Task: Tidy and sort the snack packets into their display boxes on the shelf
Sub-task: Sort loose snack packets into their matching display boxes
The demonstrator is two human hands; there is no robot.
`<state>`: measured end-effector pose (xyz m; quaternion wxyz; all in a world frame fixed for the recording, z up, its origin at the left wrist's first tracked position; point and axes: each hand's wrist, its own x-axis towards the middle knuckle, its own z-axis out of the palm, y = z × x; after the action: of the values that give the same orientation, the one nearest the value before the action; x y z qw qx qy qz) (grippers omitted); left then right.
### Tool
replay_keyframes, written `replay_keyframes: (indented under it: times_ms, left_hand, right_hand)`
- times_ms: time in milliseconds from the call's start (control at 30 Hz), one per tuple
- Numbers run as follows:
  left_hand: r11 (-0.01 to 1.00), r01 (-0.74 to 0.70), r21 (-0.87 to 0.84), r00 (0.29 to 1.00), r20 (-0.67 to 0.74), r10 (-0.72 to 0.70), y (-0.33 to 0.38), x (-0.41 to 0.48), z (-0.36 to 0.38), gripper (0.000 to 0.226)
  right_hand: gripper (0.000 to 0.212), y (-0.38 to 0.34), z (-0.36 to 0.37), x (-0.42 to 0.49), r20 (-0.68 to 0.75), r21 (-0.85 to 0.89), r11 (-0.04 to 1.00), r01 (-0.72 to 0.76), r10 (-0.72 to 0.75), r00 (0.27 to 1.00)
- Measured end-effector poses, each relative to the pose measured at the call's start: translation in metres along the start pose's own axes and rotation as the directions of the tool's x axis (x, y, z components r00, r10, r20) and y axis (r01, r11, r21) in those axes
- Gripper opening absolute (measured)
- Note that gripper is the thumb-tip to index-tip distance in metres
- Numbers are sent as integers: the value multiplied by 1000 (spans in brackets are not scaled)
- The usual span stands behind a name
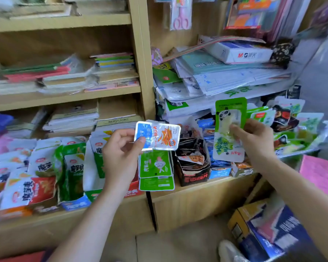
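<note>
Inspector: State of the hands?

Assessor: The left hand [119, 154] pinches a blue-and-white packet [157, 136] by its left end, thumb on the face, fingers [121, 133] curled behind. The right hand [254, 142] grips a green panda packet [228, 129] along its right edge, held upright. Both packets are in the air before the lower shelf [197, 187], over its front edge, near the upright dividing the two bays.

Inspector: What could go wrong?

Assessor: Three hazards, in my judgement. Each packet is held by a margin only; slick foil may slip and drop to the floor. The black display box [194, 167] at the front edge is torn and sagging, so a packet pushed in could tip its stock forward. Green goods sit on both sides: green packets [156, 170] standing just left of that box, a loose heap [292, 133] toward the shelf's right end. The panda packet may be filed with the wrong line.

Inspector: Condition of the goods?

Assessor: Blue-and-white packet: flat sealed pouch, silver crimped border, orange strips printed on it, slightly bowed. Panda packet: longer, green above and whitish below, a clear window showing pale contents beside a panda drawing. No tear visible on either; blur at the right end prevents further checking.
</note>
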<state>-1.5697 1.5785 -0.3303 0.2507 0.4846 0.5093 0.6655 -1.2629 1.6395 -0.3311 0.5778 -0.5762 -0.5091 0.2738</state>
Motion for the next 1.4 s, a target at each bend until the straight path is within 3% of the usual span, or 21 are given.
replay_keyframes:
  times_ms: [167, 367, 433, 533, 667, 800, 967, 1100, 1200, 1300, 1400]
  left_hand:
    - [999, -46, 3, 988, 147, 45, -9, -10, 60, 18]
    - [955, -255, 150, 948, 232, 217, -17, -29, 123, 21]
    - [907, -351, 232, 915, 291, 280, -27, -31, 136, 15]
    - [779, -532, 330, 831, 381, 406, -37, -32, 149, 9]
    - [592, -694, 410, 717, 470, 514, -46, -32, 160, 8]
    - [553, -699, 453, 703, 578, 415, -50, -35, 171, 12]
    - [544, -654, 526, 725, 643, 249, -63, -38, 187, 11]
    - [489, -687, 538, 684, 705, 185, -67, -44, 196, 9]
    - [534, -675, 509, 667, 730, 149, -70, -45, 195, 12]
    - [591, -647, 482, 654, 749, 105, -69, -45, 193, 8]
    - [609, -637, 473, 643, 762, 80, -65, -43, 191, 30]
  right_hand:
    - [41, 11, -40, 16, -172, 18, 1000, 17, -14, 985]
    - [31, 26, -63, 33, -128, 52, 997, -64, 71, 989]
    - [31, 29, -71, 40, -128, 84, 993, -86, 96, 987]
    - [7, 33, -84, 48, -124, 155, 983, -99, 119, 985]
    - [7, 44, -99, 53, -66, 181, 970, -160, 174, 983]
    - [17, 52, -116, 57, -73, 208, 947, -247, 266, 961]
    - [11, 58, -143, 64, -221, 303, 900, -312, 385, 896]
    - [15, 63, -158, 74, -377, 333, 907, -256, 377, 846]
    - [37, 59, -160, 80, -452, 366, 919, -144, 311, 836]
    - [53, 55, -163, 85, -401, 481, 874, -66, 286, 870]
    - [48, 64, -166, 87, -234, 342, 927, -155, 244, 941]
